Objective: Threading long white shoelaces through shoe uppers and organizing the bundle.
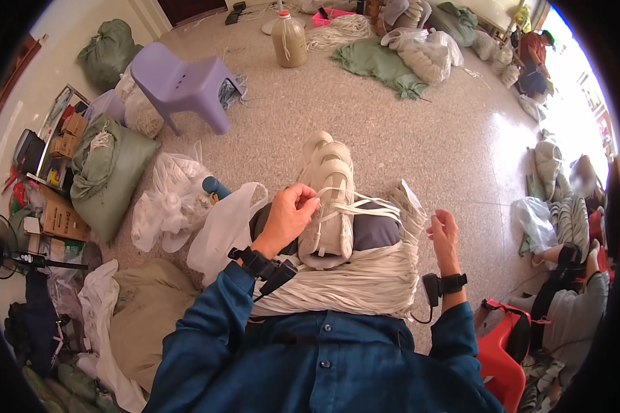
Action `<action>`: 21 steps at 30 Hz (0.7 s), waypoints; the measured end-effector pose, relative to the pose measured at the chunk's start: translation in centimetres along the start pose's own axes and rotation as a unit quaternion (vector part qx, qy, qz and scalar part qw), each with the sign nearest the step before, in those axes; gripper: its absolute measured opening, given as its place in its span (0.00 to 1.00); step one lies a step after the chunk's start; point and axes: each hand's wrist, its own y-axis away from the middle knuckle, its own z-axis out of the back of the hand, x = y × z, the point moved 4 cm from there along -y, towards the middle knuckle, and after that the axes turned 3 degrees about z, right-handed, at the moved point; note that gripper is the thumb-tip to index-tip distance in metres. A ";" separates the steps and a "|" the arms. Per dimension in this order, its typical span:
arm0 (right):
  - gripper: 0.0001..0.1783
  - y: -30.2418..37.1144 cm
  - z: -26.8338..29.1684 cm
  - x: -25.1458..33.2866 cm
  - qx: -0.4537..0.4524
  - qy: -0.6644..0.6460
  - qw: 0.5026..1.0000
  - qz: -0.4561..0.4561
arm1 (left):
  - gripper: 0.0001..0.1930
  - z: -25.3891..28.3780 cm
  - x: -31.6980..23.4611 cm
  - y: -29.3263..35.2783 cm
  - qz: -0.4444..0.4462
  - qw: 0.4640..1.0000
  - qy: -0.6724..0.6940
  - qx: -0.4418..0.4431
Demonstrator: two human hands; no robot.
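Observation:
Across my lap lies a thick bundle of off-white shoelaces. On top rests a nested row of beige shoe uppers, the nearest one with its heel toward me. White lace runs from it in loose strands to the right. My left hand is at the upper's left edge, thumb and forefinger pinched on the shoelace. Off to the right, apart from the upper, my right hand is raised with its fingers curled together; whether a lace end is in them is too small to make out.
A purple plastic chair stands ahead left, near a stuffed green sack. White plastic bags lie left of my knees. A red chair is at my right, beside another seated person. Ahead stands a large jug.

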 end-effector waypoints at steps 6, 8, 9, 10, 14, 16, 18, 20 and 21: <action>0.12 0.4 0.1 1.3 0.019 0.013 0.999 0.027 | 0.04 -0.1 0.3 0.3 -0.014 0.999 -0.042 -0.013; 0.10 0.9 -0.5 2.5 0.044 0.003 0.997 0.057 | 0.04 0.0 0.1 0.4 -0.047 0.995 -0.078 -0.047; 0.10 1.2 -1.0 2.9 0.044 0.003 0.997 0.058 | 0.04 0.0 0.2 0.4 -0.047 0.995 -0.078 -0.048; 0.09 1.6 -1.5 3.4 0.057 -0.015 0.995 0.077 | 0.04 -0.1 0.2 0.4 -0.039 0.995 -0.078 -0.053; 0.08 3.8 -4.8 6.8 0.111 -0.038 0.983 0.140 | 0.03 -0.6 -0.4 0.6 -0.079 0.983 -0.145 -0.076; 0.08 5.9 -7.6 10.9 0.185 -0.022 0.962 0.200 | 0.03 -0.8 -0.7 0.8 -0.138 0.966 -0.194 -0.099; 0.09 7.8 -10.1 14.8 0.234 0.032 0.924 0.302 | 0.03 -1.2 -1.4 0.8 -0.201 0.943 -0.237 -0.116; 0.10 8.7 -12.2 16.4 0.244 0.070 0.895 0.366 | 0.03 -1.4 -1.7 1.0 -0.221 0.924 -0.293 -0.110; 0.11 8.8 -13.2 16.4 0.246 0.104 0.887 0.377 | 0.03 -1.4 -1.6 1.0 -0.222 0.924 -0.292 -0.110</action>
